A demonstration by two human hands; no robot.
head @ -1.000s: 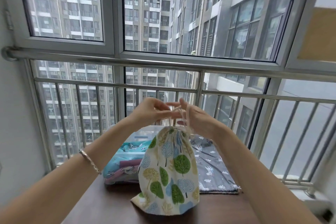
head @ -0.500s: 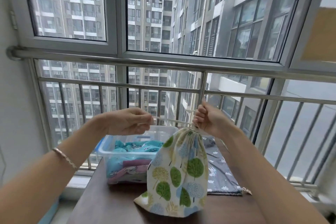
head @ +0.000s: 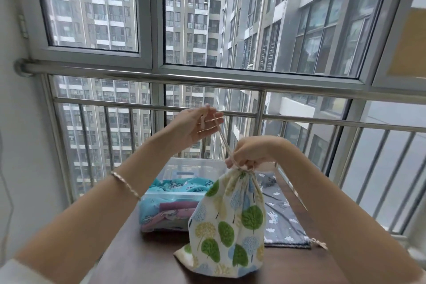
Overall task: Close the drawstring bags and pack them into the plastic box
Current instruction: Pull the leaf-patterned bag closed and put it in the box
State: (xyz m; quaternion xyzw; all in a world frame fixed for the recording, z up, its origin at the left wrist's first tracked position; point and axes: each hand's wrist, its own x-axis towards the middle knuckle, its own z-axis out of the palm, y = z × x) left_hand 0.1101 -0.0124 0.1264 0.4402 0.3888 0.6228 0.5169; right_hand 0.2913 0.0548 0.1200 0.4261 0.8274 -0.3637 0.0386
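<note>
A cream cotton drawstring bag (head: 228,226), printed with round green, blue and yellow trees, stands upright on the dark brown wooden table (head: 138,260). Its soft sides bulge and its mouth is gathered into tight pleats. The right hand (head: 251,152) grips that puckered neck, with the fingers curled down round the bunched cloth. From the neck a thin beige twisted cord (head: 222,138) runs taut, up and to the left, to the left hand (head: 198,127), which is raised above the bag. The cord is caught near the thumb and forefinger while the other fingers lie nearly straight (the exact loop round them is hard to make out). A slim metal bracelet (head: 125,183) circles the left wrist.

Just behind and to the left of the bag sits the clear rectangular plastic box (head: 193,166), open at the top, holding crumpled turquoise printed cloth (head: 182,185) with purple cloth beneath. To the right, a flat grey fabric bag (head: 283,221) dotted with white clouds lies on the table, its knotted cord end (head: 319,243) trailing off the near corner. A polished steel railing (head: 207,80) runs across behind.
</note>
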